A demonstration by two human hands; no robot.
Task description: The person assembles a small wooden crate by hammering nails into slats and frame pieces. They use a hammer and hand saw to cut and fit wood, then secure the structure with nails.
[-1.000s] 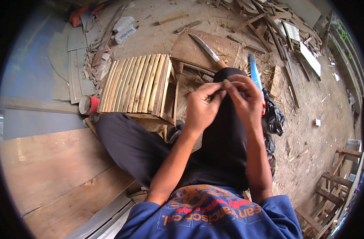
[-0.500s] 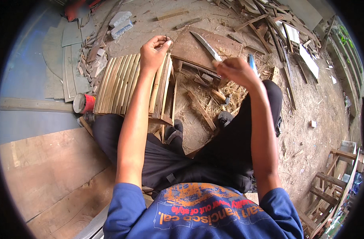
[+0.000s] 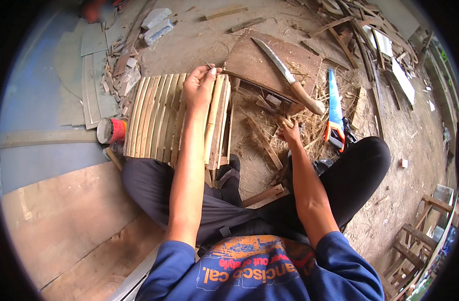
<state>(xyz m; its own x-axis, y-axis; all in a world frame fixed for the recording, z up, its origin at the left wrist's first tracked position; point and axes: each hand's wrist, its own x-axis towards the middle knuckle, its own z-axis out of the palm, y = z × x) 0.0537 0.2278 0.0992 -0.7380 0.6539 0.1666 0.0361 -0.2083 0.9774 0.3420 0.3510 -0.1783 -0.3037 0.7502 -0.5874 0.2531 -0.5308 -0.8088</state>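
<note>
My left hand [image 3: 198,86] is raised over the right part of a slatted wooden piece [image 3: 151,113], its thumb and fingertips pinched on a thin dark bit too small to name. My right hand [image 3: 289,132] reaches down among straw and wood scraps below the brown board; its fingers are closed at a short tan piece, partly hidden. A machete [image 3: 282,67] with a curved wooden handle lies across the brown board [image 3: 244,57], apart from both hands. Right of it rests a handsaw [image 3: 335,110] with a blue blade and an orange-and-black handle.
A red tin [image 3: 114,130] stands left of the slats. Pale blocks [image 3: 158,31] lie at the far left. Heaped timber [image 3: 360,37] fills the far right, and a wooden frame [image 3: 415,241] stands at the near right. Plywood [image 3: 74,215] lies at my left.
My right hand has let go of the machete, now lying on the board, and has moved down to the scraps. My left hand still pinches over the slats. The view has shifted slightly.
</note>
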